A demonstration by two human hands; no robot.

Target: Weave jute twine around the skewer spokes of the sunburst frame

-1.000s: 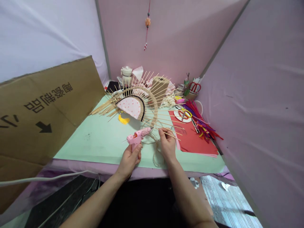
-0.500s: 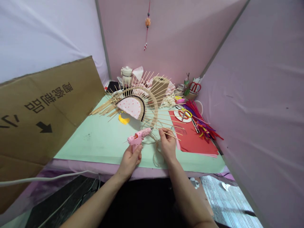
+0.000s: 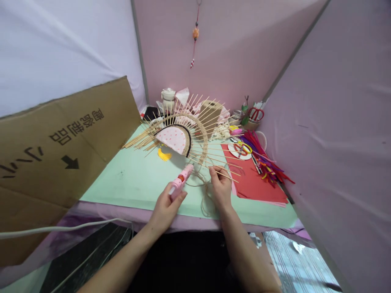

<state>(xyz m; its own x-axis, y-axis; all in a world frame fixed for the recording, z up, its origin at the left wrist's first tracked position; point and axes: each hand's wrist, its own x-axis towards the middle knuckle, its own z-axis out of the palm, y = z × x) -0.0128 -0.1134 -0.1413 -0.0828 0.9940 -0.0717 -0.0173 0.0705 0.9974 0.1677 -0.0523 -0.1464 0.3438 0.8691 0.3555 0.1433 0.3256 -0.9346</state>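
My left hand (image 3: 166, 205) is wrapped round the handle of a pink glue gun (image 3: 181, 181), its nozzle end pointing up towards the fan-shaped frame. My right hand (image 3: 221, 183) pinches thin wooden sticks at the frame's lower right edge. The frame has many sticks (image 3: 227, 155) radiating outward, with a woven twine band (image 3: 205, 140) across them. A half-round pink dotted cloth panel (image 3: 173, 139) with a dark rim sits at its middle. Loose twine (image 3: 205, 203) trails on the table between my hands. A yellow tassel (image 3: 165, 154) lies below the panel.
Cardboard (image 3: 91, 142) stands at the left. Red paper (image 3: 250, 179), scissors (image 3: 242, 147) and coloured pipe cleaners (image 3: 269, 162) lie at the right of the green table (image 3: 122, 183). Behind the frame stand a twine spool (image 3: 210, 122) and a white jar (image 3: 168, 99).
The glue gun has turned and drawn slightly down, away from the sticks. My right hand keeps its pinch. The whole view has shifted a little.
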